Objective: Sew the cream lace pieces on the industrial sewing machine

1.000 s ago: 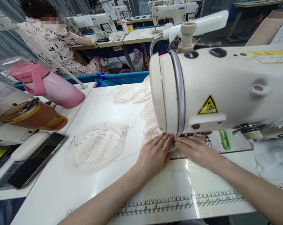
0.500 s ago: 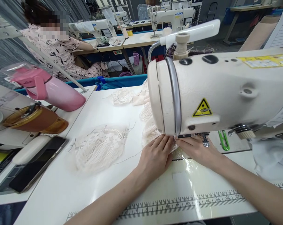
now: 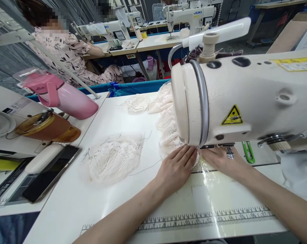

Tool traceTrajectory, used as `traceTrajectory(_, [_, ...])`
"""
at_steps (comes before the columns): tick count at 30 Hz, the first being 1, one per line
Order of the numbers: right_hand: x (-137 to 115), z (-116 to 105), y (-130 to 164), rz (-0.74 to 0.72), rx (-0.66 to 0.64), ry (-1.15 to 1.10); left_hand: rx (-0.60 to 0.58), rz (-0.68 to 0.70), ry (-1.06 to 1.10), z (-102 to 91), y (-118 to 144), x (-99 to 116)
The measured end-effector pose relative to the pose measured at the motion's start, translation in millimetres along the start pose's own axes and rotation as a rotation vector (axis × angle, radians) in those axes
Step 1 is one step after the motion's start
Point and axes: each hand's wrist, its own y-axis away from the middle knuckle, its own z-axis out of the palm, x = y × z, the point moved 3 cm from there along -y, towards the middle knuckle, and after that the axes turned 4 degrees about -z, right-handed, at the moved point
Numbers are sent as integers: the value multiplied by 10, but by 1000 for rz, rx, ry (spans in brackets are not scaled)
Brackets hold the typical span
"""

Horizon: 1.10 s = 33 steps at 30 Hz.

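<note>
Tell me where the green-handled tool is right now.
In the head view, the green-handled tool lies on the white table on the right, under the sewing machine's arm, just beyond the right hand.

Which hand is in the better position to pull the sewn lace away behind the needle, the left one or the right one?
Probably the left. The left hand lies flat on the lace piece that trails out to that side of the sewing machine. The right hand sits under the machine head, nearer the needle area, with less lace in reach.
</note>
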Motion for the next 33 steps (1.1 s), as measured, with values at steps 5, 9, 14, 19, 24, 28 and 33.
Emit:
traceTrajectory(5, [-86,-29,-13,-80,8,306,-13,61,-18,-12,31,-51])
traceTrajectory(9, [-179,15,-7,-181,7,303,-39,47,-5,-19,48,-97])
traceTrajectory(14, [-259,42,-18,-207,68,156,-44,33,-2,-8,53,-132])
traceTrajectory(19, [-257,37,-17,-202,87,116,-53,25,-39,1,45,-140])
traceTrajectory(24, [-245,55,11,-184,81,101,-62,0,-58,17,42,-141])
traceTrajectory(28, [-239,68,10,-158,64,94,-73,-21,-83,33,44,-131])
traceTrajectory(33, [-235,63,-12,-138,68,107,-68,-57,-123,45,34,-99])
